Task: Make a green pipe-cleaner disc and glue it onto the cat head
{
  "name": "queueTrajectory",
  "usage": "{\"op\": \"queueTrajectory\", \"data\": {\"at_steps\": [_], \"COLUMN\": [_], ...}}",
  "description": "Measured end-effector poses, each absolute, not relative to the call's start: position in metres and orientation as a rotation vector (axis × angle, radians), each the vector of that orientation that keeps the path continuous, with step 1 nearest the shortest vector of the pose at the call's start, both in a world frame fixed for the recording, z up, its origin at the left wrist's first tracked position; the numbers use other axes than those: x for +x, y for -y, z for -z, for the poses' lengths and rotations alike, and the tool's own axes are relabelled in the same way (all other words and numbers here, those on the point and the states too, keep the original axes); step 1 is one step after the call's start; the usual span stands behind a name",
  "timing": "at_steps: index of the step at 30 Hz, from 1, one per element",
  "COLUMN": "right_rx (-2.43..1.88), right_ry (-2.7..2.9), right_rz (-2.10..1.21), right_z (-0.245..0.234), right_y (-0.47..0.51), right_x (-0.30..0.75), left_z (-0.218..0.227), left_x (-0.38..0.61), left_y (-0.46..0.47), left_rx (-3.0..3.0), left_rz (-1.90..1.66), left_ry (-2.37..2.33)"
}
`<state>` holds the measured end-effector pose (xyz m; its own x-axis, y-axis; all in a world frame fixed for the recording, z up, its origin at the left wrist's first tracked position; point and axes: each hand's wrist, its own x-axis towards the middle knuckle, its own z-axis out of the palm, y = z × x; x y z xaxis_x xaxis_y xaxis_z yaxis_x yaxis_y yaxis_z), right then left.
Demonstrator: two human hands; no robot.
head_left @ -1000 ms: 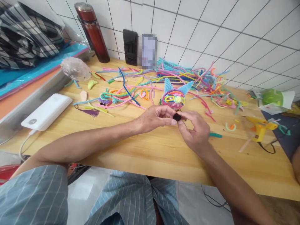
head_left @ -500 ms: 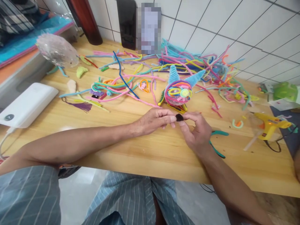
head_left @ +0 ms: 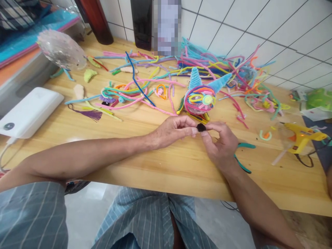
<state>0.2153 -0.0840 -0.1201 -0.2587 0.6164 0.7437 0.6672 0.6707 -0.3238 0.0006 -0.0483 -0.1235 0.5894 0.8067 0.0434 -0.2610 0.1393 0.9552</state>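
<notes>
Between my two hands is a small, fuzzy black piece (head_left: 201,127), probably coiled pipe cleaner. My left hand (head_left: 177,130) pinches its left side with thumb and forefinger. From the right, my right hand (head_left: 220,140) grips it between thumb and fingertips. Just beyond my hands stands a round figure (head_left: 199,98) wound with colourful pipe cleaners, with two light-blue ear-like cones on top. Beside my right wrist lie teal-handled pliers (head_left: 245,146), their head hidden behind the hand.
Loose pipe cleaners (head_left: 207,64) spread along the tiled wall. A yellow glue gun (head_left: 298,138) rests at the right. At the left are a white power bank (head_left: 31,112), a purple tassel (head_left: 89,114) and a clear plastic form (head_left: 61,50). A phone (head_left: 168,27) leans on the wall.
The view has shifted slightly. The black piece has turned a little between my fingertips and looks rounder; both hands remain on it.
</notes>
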Motion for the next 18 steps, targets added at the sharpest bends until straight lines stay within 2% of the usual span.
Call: {"op": "queueTrajectory", "data": {"at_steps": [18], "right_rx": [-0.990], "right_ry": [2.069], "right_rz": [0.100], "right_z": [0.118], "right_y": [0.083], "right_x": [0.214], "left_z": [0.134], "left_x": [-0.001], "left_y": [0.050], "left_rx": [1.366], "left_rz": [-0.902], "left_ry": [-0.544]}}
